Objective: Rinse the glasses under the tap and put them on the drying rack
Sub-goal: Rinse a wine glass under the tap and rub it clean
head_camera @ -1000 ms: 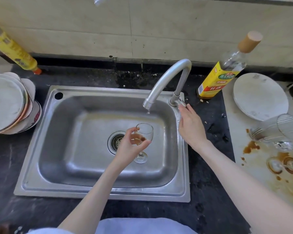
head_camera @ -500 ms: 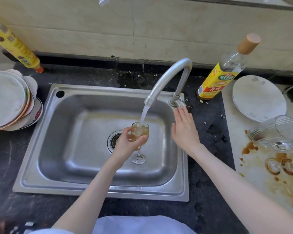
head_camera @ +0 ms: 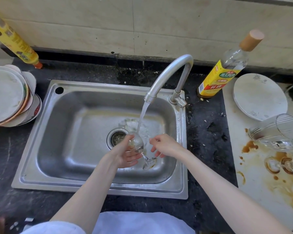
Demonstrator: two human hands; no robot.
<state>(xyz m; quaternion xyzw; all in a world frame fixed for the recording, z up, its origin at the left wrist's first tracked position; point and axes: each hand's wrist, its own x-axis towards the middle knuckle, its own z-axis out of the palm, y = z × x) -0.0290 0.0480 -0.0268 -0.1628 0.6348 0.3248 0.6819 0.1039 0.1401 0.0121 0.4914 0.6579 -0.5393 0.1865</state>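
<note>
Over the steel sink (head_camera: 46,146), under the running tap (head_camera: 167,73), the left hand (head_camera: 125,154) gripped the tilted wine glass (head_camera: 139,147), mid-rinse, the empty right hand (head_camera: 166,146) loosely spread beside it, racking probably next.

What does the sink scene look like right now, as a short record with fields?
tap: running, stream falls onto the wine glass
wine glass: tilted over the sink, foot toward the person
left hand: holds the glass bowl
right hand: open beside the glass, not touching
waiting: tumbler on its side on the stained board
</note>
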